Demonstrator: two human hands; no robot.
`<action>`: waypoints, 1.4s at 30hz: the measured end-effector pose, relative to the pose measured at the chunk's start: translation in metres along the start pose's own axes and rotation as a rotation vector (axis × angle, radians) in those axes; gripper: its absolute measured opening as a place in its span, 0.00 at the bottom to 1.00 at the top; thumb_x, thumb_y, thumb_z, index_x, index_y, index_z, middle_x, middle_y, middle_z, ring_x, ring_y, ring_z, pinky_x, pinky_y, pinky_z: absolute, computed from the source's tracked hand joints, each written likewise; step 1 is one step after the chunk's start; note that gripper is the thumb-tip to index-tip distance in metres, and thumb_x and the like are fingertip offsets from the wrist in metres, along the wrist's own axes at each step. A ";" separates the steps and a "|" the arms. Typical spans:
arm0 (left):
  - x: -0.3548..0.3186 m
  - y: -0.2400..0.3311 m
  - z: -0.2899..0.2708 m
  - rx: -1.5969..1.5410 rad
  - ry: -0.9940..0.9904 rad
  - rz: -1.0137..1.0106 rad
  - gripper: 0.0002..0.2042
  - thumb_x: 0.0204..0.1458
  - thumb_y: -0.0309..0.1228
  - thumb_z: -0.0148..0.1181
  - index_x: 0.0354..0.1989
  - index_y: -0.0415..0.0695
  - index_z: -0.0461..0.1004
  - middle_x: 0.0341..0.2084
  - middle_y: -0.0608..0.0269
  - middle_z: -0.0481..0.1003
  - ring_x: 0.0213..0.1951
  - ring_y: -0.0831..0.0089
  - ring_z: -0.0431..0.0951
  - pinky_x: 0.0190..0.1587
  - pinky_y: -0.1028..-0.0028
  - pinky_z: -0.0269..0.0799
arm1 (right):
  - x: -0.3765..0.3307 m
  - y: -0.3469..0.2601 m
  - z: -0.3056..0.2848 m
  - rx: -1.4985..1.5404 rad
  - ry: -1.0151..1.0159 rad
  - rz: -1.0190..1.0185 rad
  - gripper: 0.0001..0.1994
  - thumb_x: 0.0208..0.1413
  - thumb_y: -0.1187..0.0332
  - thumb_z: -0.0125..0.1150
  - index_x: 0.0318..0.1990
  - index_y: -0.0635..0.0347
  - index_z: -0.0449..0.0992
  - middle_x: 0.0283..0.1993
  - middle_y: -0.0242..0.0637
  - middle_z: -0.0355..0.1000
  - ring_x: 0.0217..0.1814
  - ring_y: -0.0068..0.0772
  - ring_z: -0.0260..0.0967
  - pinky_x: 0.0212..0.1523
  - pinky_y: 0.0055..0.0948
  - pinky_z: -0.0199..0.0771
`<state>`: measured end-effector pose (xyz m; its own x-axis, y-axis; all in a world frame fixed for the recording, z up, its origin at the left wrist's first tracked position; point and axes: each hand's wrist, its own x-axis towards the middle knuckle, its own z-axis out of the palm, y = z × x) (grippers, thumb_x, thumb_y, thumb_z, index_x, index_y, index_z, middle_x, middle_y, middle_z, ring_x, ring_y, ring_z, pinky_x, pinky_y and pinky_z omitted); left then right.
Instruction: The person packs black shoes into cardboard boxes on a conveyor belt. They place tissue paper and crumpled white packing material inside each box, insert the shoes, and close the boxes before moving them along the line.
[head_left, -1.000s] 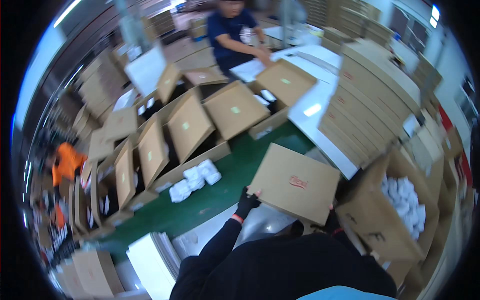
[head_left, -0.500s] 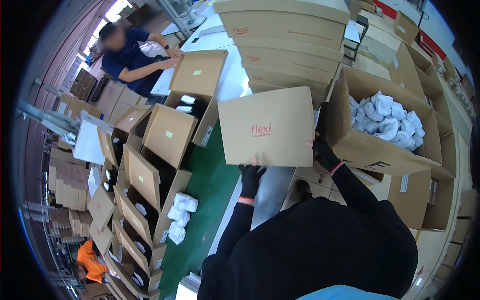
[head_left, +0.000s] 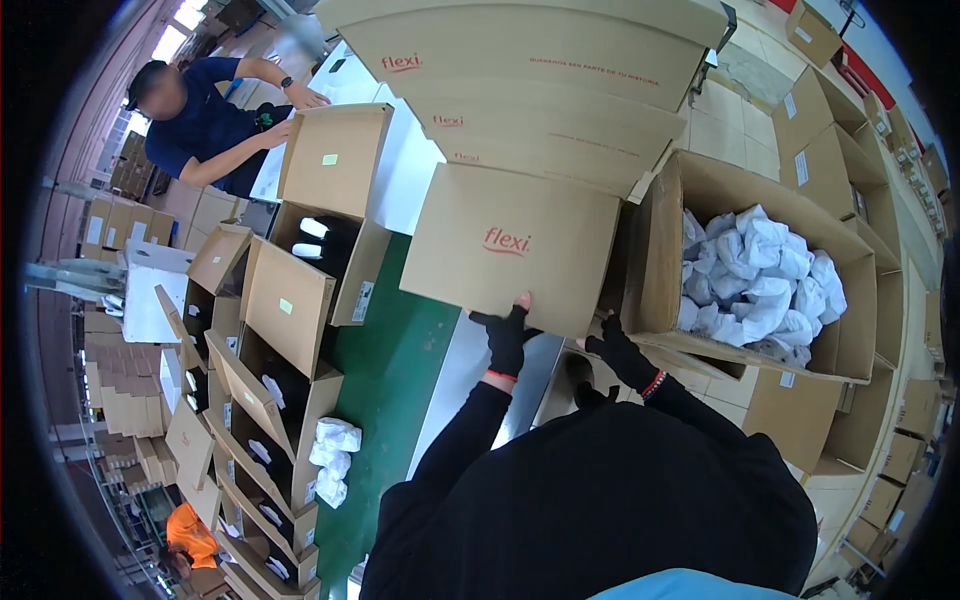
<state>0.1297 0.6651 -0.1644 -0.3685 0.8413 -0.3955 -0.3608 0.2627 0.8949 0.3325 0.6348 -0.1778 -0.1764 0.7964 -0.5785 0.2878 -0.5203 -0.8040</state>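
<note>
A closed cardboard shoebox [head_left: 490, 265] with a red logo on its lid lies tilted against a stack of larger shoeboxes [head_left: 520, 70]. My left hand [head_left: 505, 342], in a black glove with bare fingertips, grips its near edge, thumb on the lid and other fingers mostly hidden below. Just off the box's near right corner is my right hand [head_left: 622, 360], gloved alike, its fingers apart and holding nothing. Beside it on the right stands a big open carton [head_left: 655, 250] full of white paper-wrapped bundles [head_left: 765, 270].
Along the left, a row of open shoeboxes [head_left: 290, 295] with black contents lines the green surface [head_left: 385, 350]. White wrapped bundles [head_left: 333, 460] lie beside them. A co-worker in dark blue [head_left: 215, 120] handles a box lid at far left; another in orange [head_left: 190, 535] is lower left.
The shoebox has moved left and turned against the stack. My right hand has come away from its right side; my left hand keeps hold. The view has shifted.
</note>
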 end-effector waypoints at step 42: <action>-0.328 -0.044 -0.670 1.564 0.976 -0.353 0.24 0.45 0.45 0.62 0.52 0.53 0.69 0.61 0.51 0.58 0.65 0.45 0.51 0.57 0.33 0.50 | 0.026 -0.129 0.555 -1.217 -0.552 -1.609 0.29 0.46 0.69 0.61 0.60 0.58 0.63 0.56 0.49 0.65 0.59 0.50 0.62 0.59 0.48 0.62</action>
<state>-0.3074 0.0610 -0.2120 -0.9601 0.2770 -0.0387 0.2796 0.9538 -0.1103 -0.2315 0.5512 -0.1653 -0.9740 -0.0419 0.2227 -0.0824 0.9810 -0.1758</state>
